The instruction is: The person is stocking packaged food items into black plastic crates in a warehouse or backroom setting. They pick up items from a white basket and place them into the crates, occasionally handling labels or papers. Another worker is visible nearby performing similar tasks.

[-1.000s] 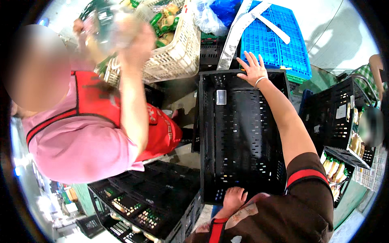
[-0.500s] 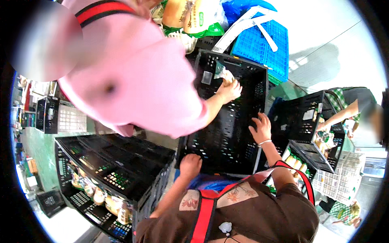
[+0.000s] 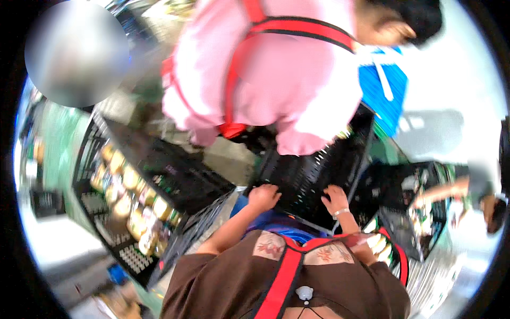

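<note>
Bending across the far part of the central black crate (image 3: 300, 183), a co-worker in a pink top (image 3: 303, 80) with red-and-black straps hides much of it. That crate lies directly in front of the wearer, its near part uncovered. On the left, another dark crate (image 3: 97, 204) holds pale bagged goods (image 3: 130, 183). Far right, beyond the co-worker, is a blue stack (image 3: 383, 101) with a white strip (image 3: 383, 80) on top. The left hand (image 3: 264, 196) is at the central crate's near left edge, fingers close together. The right hand (image 3: 336, 200), fingers spread, is by its right wall; whether it touches, I cannot tell. A light bracelet (image 3: 340, 212) circles the right wrist.
</note>
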The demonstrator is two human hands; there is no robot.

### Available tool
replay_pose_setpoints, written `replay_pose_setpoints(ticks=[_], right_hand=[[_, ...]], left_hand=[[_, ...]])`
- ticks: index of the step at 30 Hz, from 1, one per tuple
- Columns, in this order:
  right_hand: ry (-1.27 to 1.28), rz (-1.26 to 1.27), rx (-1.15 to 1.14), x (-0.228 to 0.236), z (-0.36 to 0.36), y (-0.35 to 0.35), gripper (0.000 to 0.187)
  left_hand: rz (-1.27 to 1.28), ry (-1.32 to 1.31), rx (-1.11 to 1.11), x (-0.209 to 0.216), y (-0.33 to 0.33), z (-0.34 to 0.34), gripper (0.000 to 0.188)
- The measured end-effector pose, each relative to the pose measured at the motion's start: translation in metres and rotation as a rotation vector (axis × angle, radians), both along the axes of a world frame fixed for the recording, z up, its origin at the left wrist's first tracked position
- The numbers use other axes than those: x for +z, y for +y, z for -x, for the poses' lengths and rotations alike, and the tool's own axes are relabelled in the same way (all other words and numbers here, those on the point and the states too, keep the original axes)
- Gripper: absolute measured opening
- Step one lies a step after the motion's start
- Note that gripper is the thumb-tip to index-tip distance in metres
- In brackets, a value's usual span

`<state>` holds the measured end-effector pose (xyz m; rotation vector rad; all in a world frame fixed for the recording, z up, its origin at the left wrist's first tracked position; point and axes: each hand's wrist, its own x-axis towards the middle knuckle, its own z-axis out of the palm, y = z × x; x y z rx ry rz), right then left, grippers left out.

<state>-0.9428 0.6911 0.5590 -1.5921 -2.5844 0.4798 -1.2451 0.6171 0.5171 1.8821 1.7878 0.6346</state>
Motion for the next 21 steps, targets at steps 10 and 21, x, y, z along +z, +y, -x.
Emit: replay_pose_setpoints(ticks=[10,21], right_hand=[[-0.072,0.474,0.519,-0.038,0.033,-0.028,0.041],[0.816,-0.156,-0.395,0.030,-0.016,0.175,0.016]], left_hand=[[-0.144,-0.136,0.399,0.054,-0.097,0.015,0.011],[-0.221,0.194,0.209,0.063,-0.091,-0.018,0.022]])
